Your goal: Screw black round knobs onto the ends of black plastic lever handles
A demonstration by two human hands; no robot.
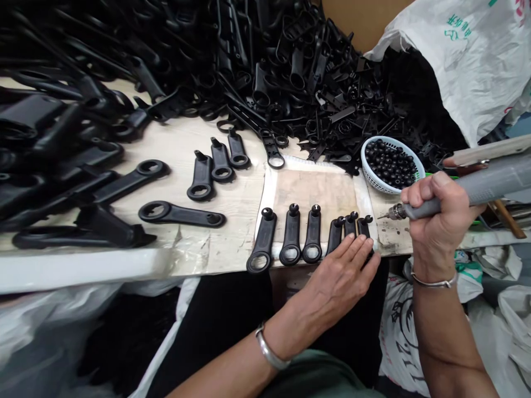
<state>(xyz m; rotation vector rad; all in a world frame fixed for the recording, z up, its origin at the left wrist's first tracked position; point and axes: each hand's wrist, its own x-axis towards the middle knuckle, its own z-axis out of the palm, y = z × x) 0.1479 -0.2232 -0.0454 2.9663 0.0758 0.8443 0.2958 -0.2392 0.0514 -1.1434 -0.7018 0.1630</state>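
My right hand (pixel 443 215) is wrapped round a grey power screwdriver (pixel 489 182), whose bit points left over the table's front edge. My left hand (pixel 346 265) lies with its fingers stretched out over the lower ends of several black crank-shaped parts (pixel 350 224). To its left, three more black parts (pixel 292 235) stand in a row, ring ends toward me, each with a small round knob at the far end. Under the row's far ends lies a brown pad with a white border (pixel 313 185). A light blue basket (pixel 373 179) holds small black balls.
Large heaps of black plastic parts (pixel 265 83) cover the back and left of the table (pixel 232 243). Several loose black parts (pixel 201 177) lie left of the pad. A white sack (pixel 481 61) is at the back right. More bags lie below the table.
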